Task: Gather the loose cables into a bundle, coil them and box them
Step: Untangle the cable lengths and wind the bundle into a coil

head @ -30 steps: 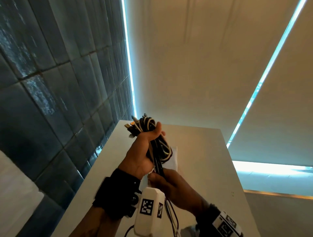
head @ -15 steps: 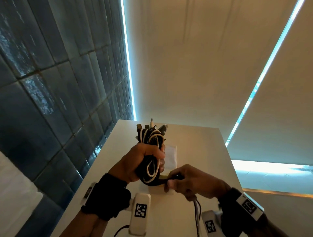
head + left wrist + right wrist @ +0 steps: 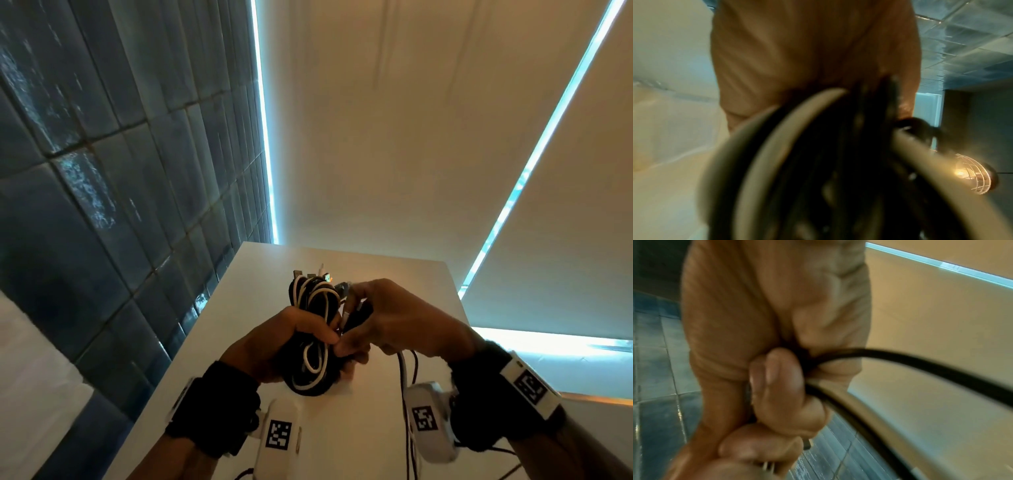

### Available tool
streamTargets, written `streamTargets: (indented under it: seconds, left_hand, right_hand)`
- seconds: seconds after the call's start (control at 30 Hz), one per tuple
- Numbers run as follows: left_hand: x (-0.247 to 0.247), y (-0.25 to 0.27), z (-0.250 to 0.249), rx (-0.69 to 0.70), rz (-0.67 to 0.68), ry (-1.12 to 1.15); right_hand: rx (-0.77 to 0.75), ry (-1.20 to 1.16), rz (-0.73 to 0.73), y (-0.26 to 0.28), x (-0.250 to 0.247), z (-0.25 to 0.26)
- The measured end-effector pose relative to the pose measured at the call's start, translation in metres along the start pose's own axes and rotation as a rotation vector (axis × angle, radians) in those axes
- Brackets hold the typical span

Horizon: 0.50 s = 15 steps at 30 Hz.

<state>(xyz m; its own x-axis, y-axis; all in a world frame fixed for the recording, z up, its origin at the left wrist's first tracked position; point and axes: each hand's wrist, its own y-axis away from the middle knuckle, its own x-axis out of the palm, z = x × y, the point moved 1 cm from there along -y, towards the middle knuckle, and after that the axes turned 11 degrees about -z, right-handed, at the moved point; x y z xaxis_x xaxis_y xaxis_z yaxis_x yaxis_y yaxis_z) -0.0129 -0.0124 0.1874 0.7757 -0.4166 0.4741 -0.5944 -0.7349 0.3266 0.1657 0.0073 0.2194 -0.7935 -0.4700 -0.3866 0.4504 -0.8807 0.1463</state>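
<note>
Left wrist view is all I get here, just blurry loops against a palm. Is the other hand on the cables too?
Observer: Yes. The right hand grips strands beside the cable bundle that the left hand holds.
Operator: Are any tails still loose?
Observer: Two strands, one black, one white, hang down from the right hand.
Operator: Is the bundle resting on anything?
Observer: It is held over a white table; whether its bottom touches I cannot tell.
Operator: Can you see a box?
Observer: No view shows one.
</note>
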Motion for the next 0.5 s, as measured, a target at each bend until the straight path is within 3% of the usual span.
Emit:
streamTargets:
  seconds: [0.1,0.23,0.37,0.5]
  left_hand:
    - [0.004,-0.001,0.005,0.030,0.029,-0.001]
    - [0.004,-0.004,0.007,0.058,-0.085,-0.090]
    - [-0.004,-0.002,0.007,0.048,-0.131,-0.184]
    - [-0.017,0.003,0.012,0.054,-0.187,-0.123]
  right_hand:
    - [0.033,0.103,0.067,-0.003,-0.010,0.009]
    - [0.098,0.103,0.154,-0.008,-0.031,0.008]
    - [0.086,0.143,0.154,-0.007,-0.048,-0.002]
    - [0.122,0.096,0.160,-0.001,-0.068,-0.019]
